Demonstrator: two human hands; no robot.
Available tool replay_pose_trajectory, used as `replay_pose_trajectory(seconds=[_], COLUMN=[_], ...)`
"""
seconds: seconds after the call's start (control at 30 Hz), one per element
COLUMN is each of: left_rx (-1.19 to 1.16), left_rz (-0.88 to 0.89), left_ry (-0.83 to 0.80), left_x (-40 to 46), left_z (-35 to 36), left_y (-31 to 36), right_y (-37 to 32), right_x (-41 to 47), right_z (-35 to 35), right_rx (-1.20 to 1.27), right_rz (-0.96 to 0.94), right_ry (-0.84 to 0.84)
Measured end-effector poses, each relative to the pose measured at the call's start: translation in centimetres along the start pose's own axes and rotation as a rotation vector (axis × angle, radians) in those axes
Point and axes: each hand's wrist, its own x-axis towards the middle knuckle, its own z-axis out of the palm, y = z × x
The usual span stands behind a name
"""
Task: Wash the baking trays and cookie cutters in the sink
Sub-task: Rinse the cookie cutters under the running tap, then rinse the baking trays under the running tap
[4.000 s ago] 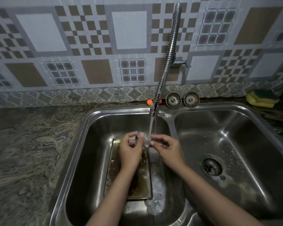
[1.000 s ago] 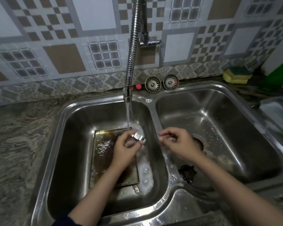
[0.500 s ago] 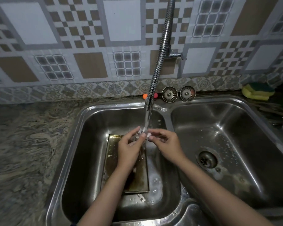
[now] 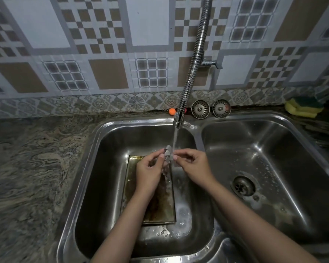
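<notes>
- The left hand (image 4: 150, 170) and right hand (image 4: 193, 165) meet over the left sink basin (image 4: 103, 168), fingertips pinching a small metal cookie cutter (image 4: 168, 153) between them — its shape is too blurred to tell.
- Water runs from the flexible steel tap (image 4: 191, 73) straight onto the cutter.
- A stained baking tray (image 4: 160, 204) lies flat on the floor of that basin, under the hands, with soapy water beside it.
- The right sink basin (image 4: 273, 149) shows its drain (image 4: 243, 186).
- Behind the rim — two strainer plugs (image 4: 200, 108) and a yellow-green sponge (image 4: 303, 107).
</notes>
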Motion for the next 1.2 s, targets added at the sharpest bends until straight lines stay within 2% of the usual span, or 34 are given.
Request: replay_pose_trajectory(seconds=[0.1, 0.37, 0.53, 0.83, 0.93, 1.0, 1.07, 1.13, 1.2], left_rx=[0.034, 0.074, 0.082, 0.058, 0.241, 0.43, 0.725, 1.006, 1.117], left_rz=[0.005, -0.045, -0.005, -0.055, -0.059, -0.149, -0.276, -0.364, -0.366], left_ry=[0.002, -0.127, -0.172, -0.055, -0.004, 0.007, -0.017, -0.044, -0.041], left_x=[0.3, 0.4, -0.1, 0.0, -0.2, 0.1, 0.5, 0.8, 0.6], left_z=[-0.4, 1.5, 2.7, -0.6, -2.8, -4.6, -6.5, -8.2, -8.7], left_y=[0.1, 0.2, 0.7, 0.6, -0.7, -2.6, -4.6, -6.7, -7.1], right_y=[-0.3, 0.4, 0.4, -0.9, -2.8, -4.3, -5.0, -4.5, -2.7], right_x=[0.1, -0.2, -0.6, -0.3, -0.9, -1.7, -2.7, -3.9, -5.3], right_z=[0.4, -1.8, -2.9, -1.0, -1.7, -3.4, -6.0, -9.2, -12.4], right_rx=[0.026, 0.058, 0.056, -0.016, 0.009, 0.042, 0.016, -0.075, -0.234], right_rz=[0.014, 0.066, 0.056, 0.004, -0.072, -0.132, -0.154, -0.11, 0.011], right_ry=[-0.008, 0.087, 0.13, 0.069, 0.1, 0.141, 0.186, 0.219, 0.231])
